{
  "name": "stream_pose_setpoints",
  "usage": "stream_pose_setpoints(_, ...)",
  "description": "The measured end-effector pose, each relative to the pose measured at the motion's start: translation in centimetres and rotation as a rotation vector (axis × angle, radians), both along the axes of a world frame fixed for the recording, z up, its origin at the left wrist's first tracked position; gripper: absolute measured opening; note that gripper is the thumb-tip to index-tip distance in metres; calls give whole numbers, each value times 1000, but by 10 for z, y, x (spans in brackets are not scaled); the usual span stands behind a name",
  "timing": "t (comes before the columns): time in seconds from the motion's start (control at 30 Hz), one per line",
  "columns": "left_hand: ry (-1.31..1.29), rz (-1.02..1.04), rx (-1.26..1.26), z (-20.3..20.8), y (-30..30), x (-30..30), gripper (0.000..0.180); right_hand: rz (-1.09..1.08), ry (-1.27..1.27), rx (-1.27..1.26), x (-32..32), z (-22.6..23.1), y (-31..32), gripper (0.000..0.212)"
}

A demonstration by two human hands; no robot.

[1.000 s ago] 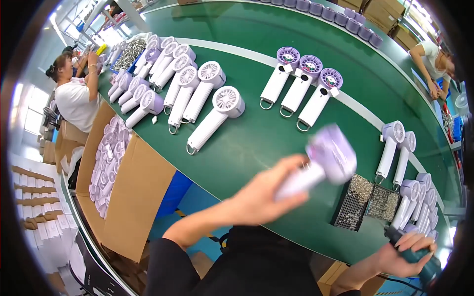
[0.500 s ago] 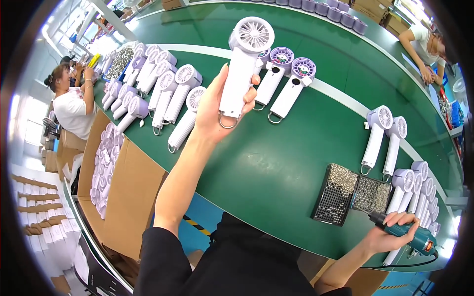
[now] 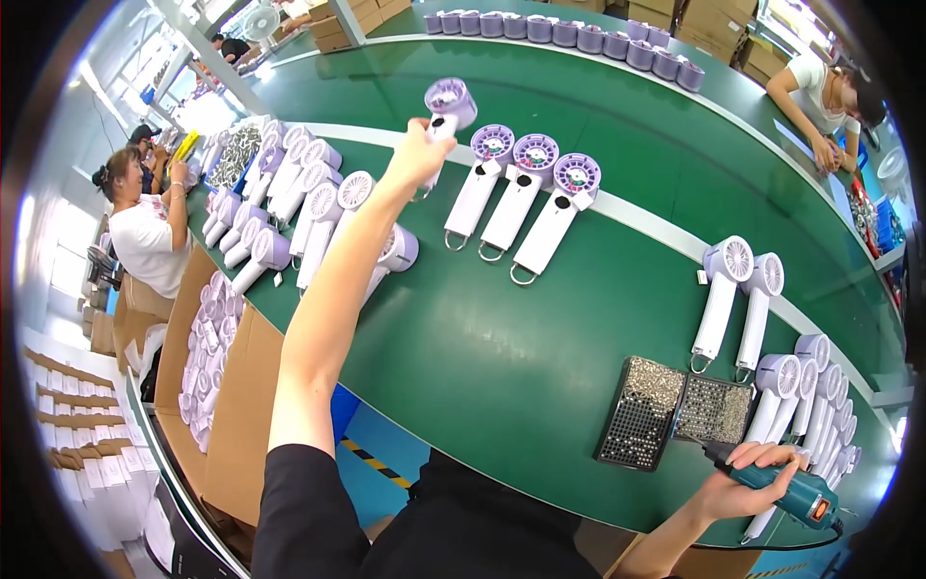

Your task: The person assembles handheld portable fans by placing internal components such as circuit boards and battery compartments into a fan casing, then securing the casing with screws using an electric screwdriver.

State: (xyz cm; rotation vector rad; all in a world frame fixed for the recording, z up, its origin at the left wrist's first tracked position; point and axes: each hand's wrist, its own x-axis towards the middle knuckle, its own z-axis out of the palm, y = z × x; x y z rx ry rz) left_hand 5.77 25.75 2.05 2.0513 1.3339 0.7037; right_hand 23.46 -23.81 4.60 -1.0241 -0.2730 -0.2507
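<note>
Three fans [image 3: 511, 212] (purple-headed) near the left hand [image 3: 417, 159]

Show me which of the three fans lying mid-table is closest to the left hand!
The leftmost fan of those three, just right of the left hand; the other two fans lie farther right.

1. Your left hand [image 3: 418, 156], at the upper middle of the frame, grips a lilac-and-white handheld fan [image 3: 450, 101] by its handle.
2. Your right hand [image 3: 735, 492], lower right, wraps around a teal power screwdriver [image 3: 799, 494], its bit near two black trays [image 3: 629, 429].
3. Right of your left hand, three open-headed fans [image 3: 511, 214] lie side by side on the green table [image 3: 463, 357].
4. At left, a cardboard box [image 3: 246, 415] holds lilac parts [image 3: 207, 357].
</note>
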Motion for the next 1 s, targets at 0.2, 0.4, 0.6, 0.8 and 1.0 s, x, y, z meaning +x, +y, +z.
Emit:
stream_pose_setpoints(0.2,91,-14,-141,-21,-7,3,68,19,-13,-23,0,2,-2,16)
stream_pose_setpoints(0.4,142,-49,-243,-19,-16,2,67,48,-15,-27,-1,2,-1,16)
stream_pose_setpoints(0.6,190,-112,34,-4,1,-36,70,47,-18,-85,-7,1,9,17)
stream_pose_setpoints(0.8,-124,-58,282,66,-92,-110,28,59,-50,-99,-4,-4,-1,22)
stream_pose_setpoints(1.0,495,-73,389,8,-157,-159,43,250,-97,-21,-2,-3,-4,24)
